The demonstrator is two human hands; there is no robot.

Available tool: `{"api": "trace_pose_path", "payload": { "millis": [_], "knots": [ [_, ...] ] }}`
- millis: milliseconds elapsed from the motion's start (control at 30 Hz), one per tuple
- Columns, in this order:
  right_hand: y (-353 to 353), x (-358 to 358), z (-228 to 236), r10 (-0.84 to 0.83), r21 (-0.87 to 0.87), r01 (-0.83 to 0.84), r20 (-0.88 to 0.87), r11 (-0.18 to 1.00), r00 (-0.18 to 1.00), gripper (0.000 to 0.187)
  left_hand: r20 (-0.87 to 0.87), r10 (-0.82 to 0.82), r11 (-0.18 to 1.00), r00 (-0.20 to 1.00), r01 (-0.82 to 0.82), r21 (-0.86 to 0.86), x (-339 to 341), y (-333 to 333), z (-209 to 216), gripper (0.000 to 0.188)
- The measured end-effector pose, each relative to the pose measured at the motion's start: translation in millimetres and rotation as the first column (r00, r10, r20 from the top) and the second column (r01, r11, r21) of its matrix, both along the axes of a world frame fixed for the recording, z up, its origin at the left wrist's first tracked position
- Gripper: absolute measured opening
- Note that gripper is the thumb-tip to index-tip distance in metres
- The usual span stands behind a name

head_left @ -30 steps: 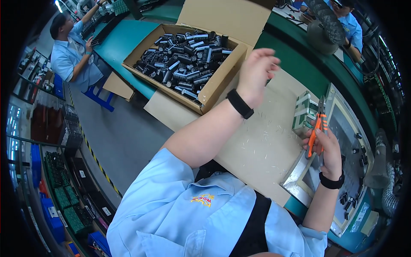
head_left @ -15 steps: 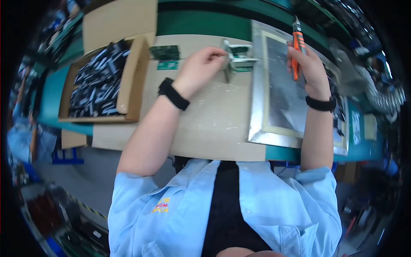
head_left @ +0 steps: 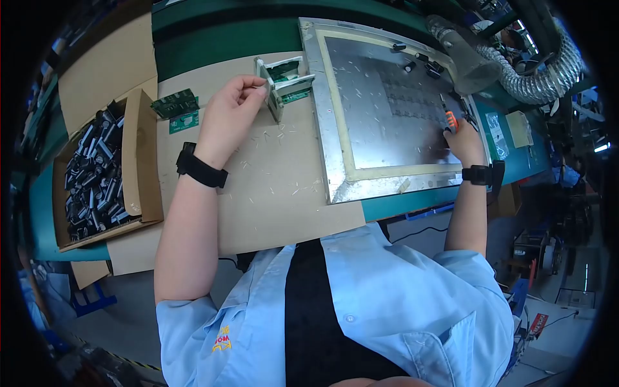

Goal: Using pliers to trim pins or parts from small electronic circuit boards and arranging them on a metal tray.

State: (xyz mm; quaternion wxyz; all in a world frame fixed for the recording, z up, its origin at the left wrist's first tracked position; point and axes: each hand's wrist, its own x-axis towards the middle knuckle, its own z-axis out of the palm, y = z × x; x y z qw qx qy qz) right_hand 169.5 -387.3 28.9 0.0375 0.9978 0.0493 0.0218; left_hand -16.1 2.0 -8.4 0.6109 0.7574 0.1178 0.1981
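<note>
Touching, left hand [head_left: 233,115]: thumb and fingers drawn nearly together at the left edge of a white-and-green stand [head_left: 271,90]; whether they truly grip it is hard to tell.
Right hand [head_left: 465,140]: curled around orange-handled pliers [head_left: 451,120], tips pointing away from the person, over the metal-framed panel [head_left: 327,148].
Stand: just right of the left fingertips, beside the panel.
Thin clippings [head_left: 282,135]: scattered right of the left wrist.
Green circuit boards [head_left: 174,106]: left of the left hand.
Carton [head_left: 132,155] of black cylinders [head_left: 93,177]: farther left.
</note>
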Motion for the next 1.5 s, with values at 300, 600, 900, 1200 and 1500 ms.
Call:
{"api": "trace_pose_path", "payload": {
  "millis": [300, 600, 900, 1200, 1500],
  "knots": [
    [-8, 17, -10, 0.075, 0.069, -0.074, -0.013, 0.995, 0.997, 0.042, -0.107, -0.012, 0.998, 0.994, 0.019, 0.058, -4, 0, 10, 0.024],
    [58, -15, 34, 0.424, 0.949, 0.163, -0.269, 0.27, 0.865, 0.036, 0.189, 0.059, 0.992, 0.98, -0.079, 0.095, -9, -12, 16, 0.017],
    [157, -36, 25, 0.711, 0.922, -0.025, -0.281, 0.387, 0.644, 0.04, 0.168, -0.079, 0.962, 0.983, 0.031, 0.272, -10, -23, 17, 0.014],
    [178, -47, 14, 0.777, 0.905, -0.136, -0.261, 0.403, 0.573, 0.042, 0.296, -0.263, 0.762, 0.918, 0.009, 0.647, -8, -33, 13, 0.016],
    [175, -57, 42, 0.864, 0.961, -0.056, -0.218, 0.272, 0.453, 0.043, 0.361, -0.237, 0.772, 0.902, -0.05, 0.634, -10, -36, 21, 0.02]
  ]
}}
